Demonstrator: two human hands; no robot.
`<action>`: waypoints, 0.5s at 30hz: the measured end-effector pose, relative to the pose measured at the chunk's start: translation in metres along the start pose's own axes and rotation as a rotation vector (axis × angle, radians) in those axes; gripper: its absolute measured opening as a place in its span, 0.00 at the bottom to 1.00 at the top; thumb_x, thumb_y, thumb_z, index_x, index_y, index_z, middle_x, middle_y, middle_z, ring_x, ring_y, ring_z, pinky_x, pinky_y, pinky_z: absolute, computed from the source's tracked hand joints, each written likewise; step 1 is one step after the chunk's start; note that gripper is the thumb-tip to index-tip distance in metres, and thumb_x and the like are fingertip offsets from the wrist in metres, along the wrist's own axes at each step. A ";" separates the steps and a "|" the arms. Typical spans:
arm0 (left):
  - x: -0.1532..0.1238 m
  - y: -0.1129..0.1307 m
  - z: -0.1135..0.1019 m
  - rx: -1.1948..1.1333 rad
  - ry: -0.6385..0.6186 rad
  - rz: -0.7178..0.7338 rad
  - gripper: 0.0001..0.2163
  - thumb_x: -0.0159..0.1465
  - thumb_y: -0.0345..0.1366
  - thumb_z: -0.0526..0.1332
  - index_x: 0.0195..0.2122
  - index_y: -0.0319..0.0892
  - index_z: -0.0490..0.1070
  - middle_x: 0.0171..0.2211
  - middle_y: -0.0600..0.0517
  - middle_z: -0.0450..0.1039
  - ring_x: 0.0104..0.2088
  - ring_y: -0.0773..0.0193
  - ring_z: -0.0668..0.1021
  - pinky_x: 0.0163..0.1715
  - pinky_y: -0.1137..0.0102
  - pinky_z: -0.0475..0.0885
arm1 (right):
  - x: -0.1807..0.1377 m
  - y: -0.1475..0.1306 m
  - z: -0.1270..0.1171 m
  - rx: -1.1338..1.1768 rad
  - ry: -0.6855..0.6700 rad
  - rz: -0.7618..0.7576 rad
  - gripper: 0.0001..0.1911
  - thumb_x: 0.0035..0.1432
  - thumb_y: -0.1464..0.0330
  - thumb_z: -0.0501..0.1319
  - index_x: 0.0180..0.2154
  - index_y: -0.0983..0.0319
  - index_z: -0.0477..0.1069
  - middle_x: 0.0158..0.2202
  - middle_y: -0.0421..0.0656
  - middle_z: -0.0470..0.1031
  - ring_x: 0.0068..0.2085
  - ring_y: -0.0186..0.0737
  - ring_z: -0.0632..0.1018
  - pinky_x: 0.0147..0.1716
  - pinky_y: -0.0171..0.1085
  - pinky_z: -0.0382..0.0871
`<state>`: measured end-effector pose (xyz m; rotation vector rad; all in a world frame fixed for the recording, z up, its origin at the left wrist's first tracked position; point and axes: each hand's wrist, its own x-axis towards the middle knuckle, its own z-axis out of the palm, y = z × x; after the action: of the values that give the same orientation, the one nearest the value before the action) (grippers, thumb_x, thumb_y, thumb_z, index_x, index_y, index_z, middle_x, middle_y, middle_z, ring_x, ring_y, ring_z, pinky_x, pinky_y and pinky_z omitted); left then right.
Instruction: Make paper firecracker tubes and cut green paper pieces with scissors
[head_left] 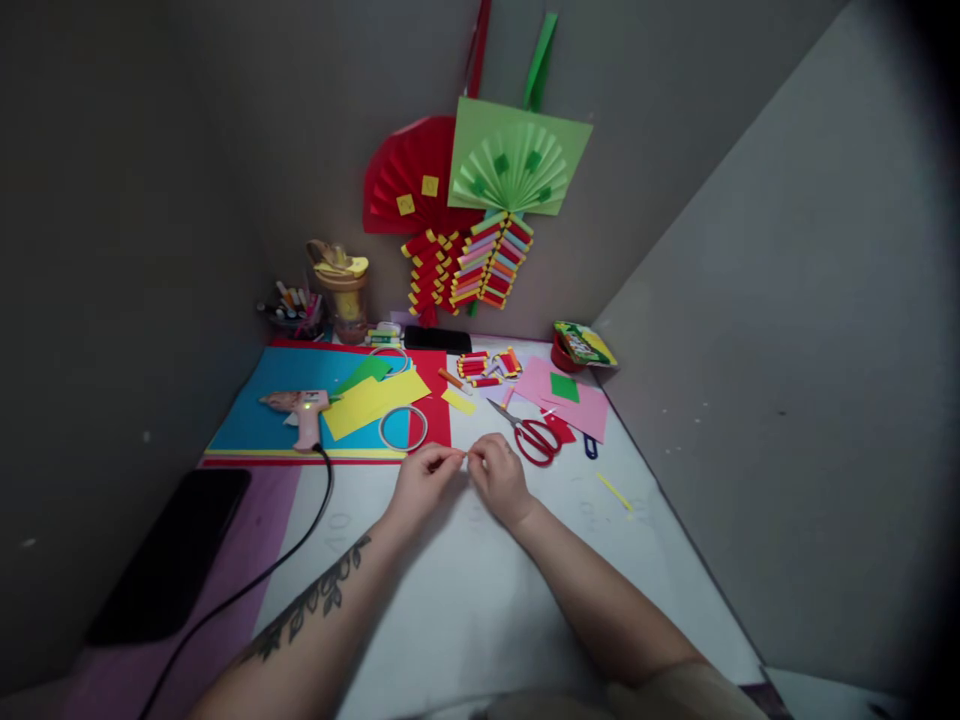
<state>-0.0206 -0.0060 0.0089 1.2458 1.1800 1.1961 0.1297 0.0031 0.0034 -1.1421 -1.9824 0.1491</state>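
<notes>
My left hand (426, 480) and my right hand (501, 482) meet fingertip to fingertip above the white table. Both are closed in a pinch around a tiny orange-yellow piece (465, 456), mostly hidden by the fingers. Just right of my right hand lie red-handled scissors (537, 442), blades pointing away to the left. A roll of tape (403, 428) lies beyond my left hand on coloured sheets. Beyond the hands are a small yellow paper strip (458, 401), an orange marker (454, 381) and several small red paper rolls with yellow ends (474, 366).
A pink glue gun (309, 415) lies left on blue paper (255, 425), its black cord (300, 540) running toward me. A dark phone (437, 340) lies at the back. Red (412, 170) and green (517, 170) paper fans hang on the wall. Pink paper (592, 412) lies right.
</notes>
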 end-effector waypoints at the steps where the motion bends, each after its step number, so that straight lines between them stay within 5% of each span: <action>1: 0.001 0.001 -0.002 -0.005 0.015 -0.004 0.09 0.56 0.40 0.61 0.31 0.41 0.76 0.31 0.50 0.75 0.33 0.62 0.75 0.36 0.70 0.67 | 0.000 0.002 -0.002 0.017 0.033 0.038 0.06 0.59 0.71 0.50 0.32 0.60 0.63 0.31 0.45 0.67 0.35 0.40 0.69 0.36 0.39 0.66; 6: 0.013 0.006 -0.022 -0.140 0.311 -0.034 0.10 0.55 0.42 0.62 0.35 0.42 0.70 0.23 0.57 0.65 0.23 0.71 0.67 0.24 0.76 0.62 | 0.008 0.023 -0.017 0.019 0.008 0.272 0.11 0.60 0.70 0.46 0.26 0.59 0.60 0.25 0.41 0.63 0.29 0.38 0.68 0.31 0.37 0.64; 8: 0.018 0.006 -0.032 -0.212 0.411 -0.040 0.10 0.56 0.42 0.62 0.33 0.43 0.66 0.20 0.60 0.60 0.19 0.72 0.63 0.20 0.77 0.59 | 0.013 0.034 -0.020 -0.075 -0.033 0.306 0.06 0.57 0.70 0.51 0.29 0.61 0.65 0.30 0.44 0.67 0.34 0.41 0.70 0.36 0.40 0.65; 11: 0.023 0.003 -0.043 -0.173 0.470 -0.007 0.11 0.58 0.43 0.59 0.25 0.42 0.61 0.19 0.59 0.58 0.19 0.72 0.62 0.20 0.76 0.58 | 0.022 0.045 -0.017 -0.157 -0.079 0.296 0.09 0.52 0.72 0.56 0.37 0.63 0.69 0.41 0.50 0.70 0.45 0.46 0.69 0.44 0.43 0.63; 15: 0.024 -0.002 -0.048 -0.050 0.453 0.031 0.15 0.57 0.38 0.59 0.17 0.42 0.56 0.19 0.57 0.58 0.23 0.70 0.64 0.24 0.75 0.60 | 0.041 0.042 -0.001 -0.121 -0.220 0.267 0.09 0.56 0.67 0.56 0.27 0.61 0.72 0.34 0.46 0.74 0.41 0.43 0.71 0.44 0.40 0.63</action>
<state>-0.0681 0.0201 0.0079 0.9839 1.4475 1.5747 0.1486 0.0591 0.0090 -1.5231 -2.0424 0.3082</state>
